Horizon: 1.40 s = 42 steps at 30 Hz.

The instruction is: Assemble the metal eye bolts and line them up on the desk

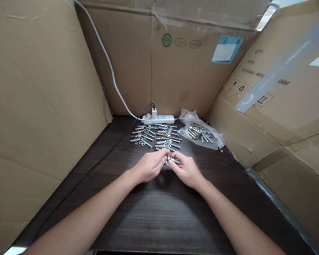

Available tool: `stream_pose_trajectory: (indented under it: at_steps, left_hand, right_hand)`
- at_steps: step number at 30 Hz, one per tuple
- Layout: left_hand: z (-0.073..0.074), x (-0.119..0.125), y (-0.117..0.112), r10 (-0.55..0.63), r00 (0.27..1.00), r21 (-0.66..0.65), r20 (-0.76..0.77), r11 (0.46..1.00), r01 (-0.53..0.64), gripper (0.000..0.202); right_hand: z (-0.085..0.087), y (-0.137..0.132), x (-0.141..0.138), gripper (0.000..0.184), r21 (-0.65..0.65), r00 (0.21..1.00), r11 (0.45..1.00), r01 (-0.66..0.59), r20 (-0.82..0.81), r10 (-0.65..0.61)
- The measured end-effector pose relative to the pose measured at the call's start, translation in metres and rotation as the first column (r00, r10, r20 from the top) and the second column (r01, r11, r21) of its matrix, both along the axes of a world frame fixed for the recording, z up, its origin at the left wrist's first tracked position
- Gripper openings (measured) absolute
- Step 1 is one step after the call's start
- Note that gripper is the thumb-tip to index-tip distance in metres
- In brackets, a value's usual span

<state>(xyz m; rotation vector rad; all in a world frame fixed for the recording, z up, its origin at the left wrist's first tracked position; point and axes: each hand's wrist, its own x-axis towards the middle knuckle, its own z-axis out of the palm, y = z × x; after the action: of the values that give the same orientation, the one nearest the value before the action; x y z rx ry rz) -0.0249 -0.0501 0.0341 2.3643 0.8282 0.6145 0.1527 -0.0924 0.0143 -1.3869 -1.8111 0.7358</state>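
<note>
Silver-coloured, a bolt (176, 161) is pinched between thumb and fingers of the right hand (187, 170), just in front of rows of other bolts (172, 138) and washers (143, 143) on the dark tabletop (154, 219). The left hand (150, 164) curls at its tip, by a nut (169, 158) (whether it grips anything, I cannot tell). Beyond lies a white power strip (166, 119), near a plastic bag (189, 116).
</note>
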Motion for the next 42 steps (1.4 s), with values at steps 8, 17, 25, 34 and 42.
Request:
stream_pose_trajectory:
  at_steps: [8,17,25,34,42]
  left_hand:
    - [-0.001,0.001,0.001,0.016,1.0,-0.028,-0.012,0.999,-0.016,0.025]
    - [-0.014,0.003,0.008,0.029,0.999,-0.045,0.035,0.999,-0.028,0.033]
    - [-0.003,0.003,0.001,0.071,0.997,-0.057,0.013,0.996,-0.07,0.023]
    - [-0.005,0.004,0.001,0.019,1.0,-0.053,0.003,0.998,-0.019,0.025]
    - [-0.004,0.003,0.002,0.049,0.997,0.009,-0.066,0.999,-0.049,0.036]
  right_hand:
    - [0.003,-0.001,-0.001,0.016,0.021,1.0,1.0,-0.007,-0.011,0.008]
    - [0.005,-0.002,-0.001,0.015,0.015,0.998,1.0,-0.016,-0.053,0.016]
    - [0.007,-0.001,0.0,0.015,0.039,0.999,0.999,0.021,-0.041,-0.019]
    - [0.007,-0.001,0.0,0.014,0.039,0.998,0.999,0.011,-0.06,-0.009]
    - [0.009,-0.004,-0.002,0.012,0.047,1.0,0.999,0.001,-0.009,-0.001]
